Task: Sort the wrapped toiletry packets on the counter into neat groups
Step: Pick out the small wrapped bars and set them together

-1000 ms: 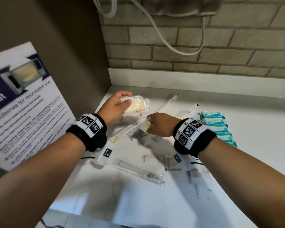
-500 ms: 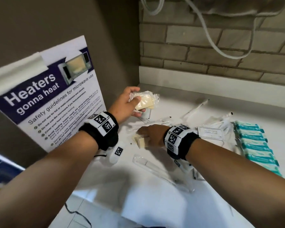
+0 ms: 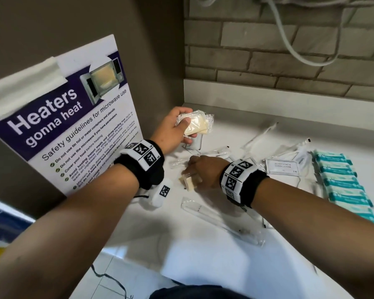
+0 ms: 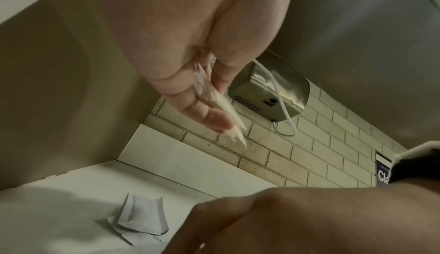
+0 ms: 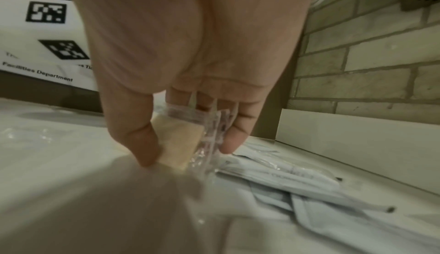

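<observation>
- Right wrist view shows the right hand pinching a small wrapped soap bar between thumb and fingers, low over the white surface; the clear wrap trails loose on the far side, so the pinch looks best kept on the firm bar, not on the film.
- Left hand is raised near the back corner with thumb and fingers curled round two cream soap packets held together; from the left wrist view they sit edge-on against the fingers.
- Likely step: gather the soaps into one group. Bringing the small bar up to the left hand's pair, or setting all three down side by side with edges squared, would serve.
- A lift straight up seems wise before moving across, since long clear sleeves and flat white sachets lie just beside the right hand and could be dragged along.
- Teal packets already stand in a row at the right, well apart; the soap group is best placed clear of them.
</observation>
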Demonstrator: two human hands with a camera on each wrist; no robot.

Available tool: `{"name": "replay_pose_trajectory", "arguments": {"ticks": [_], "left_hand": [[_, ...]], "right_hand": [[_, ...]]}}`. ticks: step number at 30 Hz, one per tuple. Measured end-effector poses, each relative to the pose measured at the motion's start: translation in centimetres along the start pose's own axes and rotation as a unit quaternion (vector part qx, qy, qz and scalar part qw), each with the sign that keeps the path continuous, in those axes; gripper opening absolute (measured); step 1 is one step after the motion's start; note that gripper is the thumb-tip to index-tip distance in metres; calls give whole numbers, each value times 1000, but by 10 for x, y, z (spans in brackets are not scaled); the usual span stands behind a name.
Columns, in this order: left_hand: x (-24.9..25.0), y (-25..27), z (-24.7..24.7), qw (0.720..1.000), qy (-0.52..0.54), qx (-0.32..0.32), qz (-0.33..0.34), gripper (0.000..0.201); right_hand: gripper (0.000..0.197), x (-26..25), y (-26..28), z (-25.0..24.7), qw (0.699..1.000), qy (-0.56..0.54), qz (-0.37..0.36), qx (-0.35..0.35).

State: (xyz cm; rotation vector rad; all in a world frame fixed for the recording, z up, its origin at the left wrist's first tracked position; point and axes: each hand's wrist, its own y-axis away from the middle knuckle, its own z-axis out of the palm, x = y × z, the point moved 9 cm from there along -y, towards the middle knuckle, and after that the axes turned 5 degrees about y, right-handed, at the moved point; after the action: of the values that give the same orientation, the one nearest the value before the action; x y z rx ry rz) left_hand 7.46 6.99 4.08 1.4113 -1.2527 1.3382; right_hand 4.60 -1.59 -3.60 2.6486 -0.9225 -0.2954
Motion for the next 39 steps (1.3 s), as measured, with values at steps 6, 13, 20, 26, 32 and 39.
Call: {"name": "replay_pose_trajectory", "arguments": {"ticks": [6,13,20,26,32,39], "left_hand": [[-5,-1,6,1000,11,-7,-7,30],[-12,-2,12,1000,-5,-7,-12,28],[-14,-3,14,1000,-14,-13,-9,25],[-40,1,13,997,-7,-10,-76,25],[-57,9,49,983,19,-99,-153,19],[-50,7,84,973,79,-154,-150,18]], "right_hand": [[55,8,11,-5,999,13,11,40],[52,0,18,-10,995,55,37,81],[28,19,15,-9,996,-47,56,53],[15,63,47,-53,981,-123,92,122],[29,108,75,-97,938,-205,142,241],[27,139,81,-81,926,-251,187,213]]}}
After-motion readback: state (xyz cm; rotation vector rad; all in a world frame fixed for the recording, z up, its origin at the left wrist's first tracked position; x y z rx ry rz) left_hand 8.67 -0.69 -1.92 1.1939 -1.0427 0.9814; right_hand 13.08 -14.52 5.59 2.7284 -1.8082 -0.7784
